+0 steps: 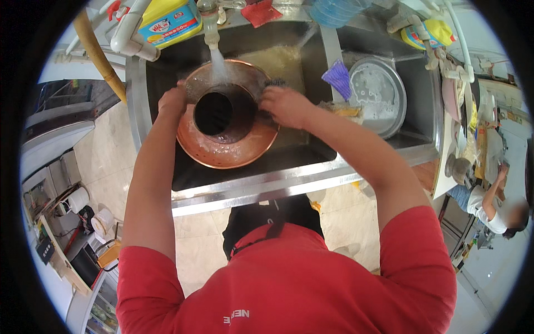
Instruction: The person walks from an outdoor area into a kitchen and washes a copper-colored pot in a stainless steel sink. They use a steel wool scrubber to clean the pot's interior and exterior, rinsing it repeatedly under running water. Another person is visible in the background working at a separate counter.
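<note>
A round copper hot pot (233,154) with a dark central chimney (213,113) is in the left basin of a steel sink. Water runs from a tap (212,39) into its far side. My left hand (173,100) grips the pot's left rim. At the right rim, my right hand (288,106) is closed on a dark scouring pad (275,83), which shows only partly past the fingers. The underside of the pot is hidden.
The right basin holds a round metal pan (377,98) with suds. A purple cloth (337,79) hangs by the divider. Yellow detergent jugs (171,25) and a blue plastic container (336,12) stand behind. Another person (488,204) is at a counter far right.
</note>
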Demonstrator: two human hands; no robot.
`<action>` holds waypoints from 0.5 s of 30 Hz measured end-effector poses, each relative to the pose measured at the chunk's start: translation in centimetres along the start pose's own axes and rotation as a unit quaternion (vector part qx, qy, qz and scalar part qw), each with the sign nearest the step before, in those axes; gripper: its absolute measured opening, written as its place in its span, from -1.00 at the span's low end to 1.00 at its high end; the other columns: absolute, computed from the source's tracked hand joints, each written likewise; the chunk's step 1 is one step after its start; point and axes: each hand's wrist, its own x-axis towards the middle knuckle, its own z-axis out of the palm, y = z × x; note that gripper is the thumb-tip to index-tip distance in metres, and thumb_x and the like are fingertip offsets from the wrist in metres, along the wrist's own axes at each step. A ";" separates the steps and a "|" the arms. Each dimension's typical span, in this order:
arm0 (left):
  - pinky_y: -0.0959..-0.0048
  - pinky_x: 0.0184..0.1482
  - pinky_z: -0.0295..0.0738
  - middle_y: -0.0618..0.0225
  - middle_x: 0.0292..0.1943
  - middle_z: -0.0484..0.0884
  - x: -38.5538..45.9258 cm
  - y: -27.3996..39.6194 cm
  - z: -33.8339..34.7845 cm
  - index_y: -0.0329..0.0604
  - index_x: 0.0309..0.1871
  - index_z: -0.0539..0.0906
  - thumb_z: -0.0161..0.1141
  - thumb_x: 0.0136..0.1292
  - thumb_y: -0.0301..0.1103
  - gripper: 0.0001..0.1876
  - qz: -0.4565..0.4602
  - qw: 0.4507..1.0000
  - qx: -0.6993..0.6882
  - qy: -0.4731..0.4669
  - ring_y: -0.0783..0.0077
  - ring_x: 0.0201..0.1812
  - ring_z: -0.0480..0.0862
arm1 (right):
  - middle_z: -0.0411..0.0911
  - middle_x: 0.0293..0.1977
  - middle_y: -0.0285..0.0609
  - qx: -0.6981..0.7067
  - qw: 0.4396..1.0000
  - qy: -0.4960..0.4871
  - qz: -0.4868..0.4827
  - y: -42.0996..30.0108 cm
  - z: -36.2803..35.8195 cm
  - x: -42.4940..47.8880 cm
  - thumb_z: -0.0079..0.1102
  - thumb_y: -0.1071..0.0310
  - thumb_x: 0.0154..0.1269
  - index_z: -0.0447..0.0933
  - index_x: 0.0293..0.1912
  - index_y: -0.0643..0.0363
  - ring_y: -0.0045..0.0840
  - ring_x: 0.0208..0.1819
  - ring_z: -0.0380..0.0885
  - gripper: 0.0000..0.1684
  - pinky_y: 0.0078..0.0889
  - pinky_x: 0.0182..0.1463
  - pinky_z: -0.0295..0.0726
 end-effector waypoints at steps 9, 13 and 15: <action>-0.04 0.03 0.63 -0.12 -0.05 0.71 -0.8 -0.6 -0.3 -0.08 0.15 0.43 0.13 0.36 -0.21 -0.65 -0.022 0.986 -0.106 0.128 -0.20 0.00 0.71 | 0.60 -0.08 -0.13 -0.002 0.966 -0.154 0.208 -5.6 3.8 -0.9 0.12 0.16 0.26 0.67 -0.09 0.09 -0.22 0.02 0.60 -0.68 -0.08 0.01 0.65; -0.06 0.06 0.60 -0.21 -0.05 0.69 -4.4 -4.6 7.9 -0.26 0.11 0.38 0.12 0.37 -0.17 -0.60 -0.101 0.980 -0.154 0.075 -0.23 0.00 0.70 | 0.61 -0.04 -0.08 0.041 0.953 -0.137 0.266 -8.9 4.0 0.1 0.05 0.22 0.31 0.68 -0.07 0.09 -0.20 0.02 0.62 -0.68 -0.07 0.01 0.67; -0.03 0.02 0.63 -0.24 -0.06 0.68 -8.8 -3.1 9.9 -0.29 0.10 0.32 0.13 0.36 -0.14 -0.55 -0.129 0.966 -0.221 0.030 -0.22 -0.03 0.72 | 0.61 -0.02 -0.05 0.041 0.942 -0.163 0.290 -9.6 4.4 0.2 0.05 0.24 0.30 0.68 -0.07 0.11 -0.18 0.05 0.62 -0.68 -0.07 0.04 0.67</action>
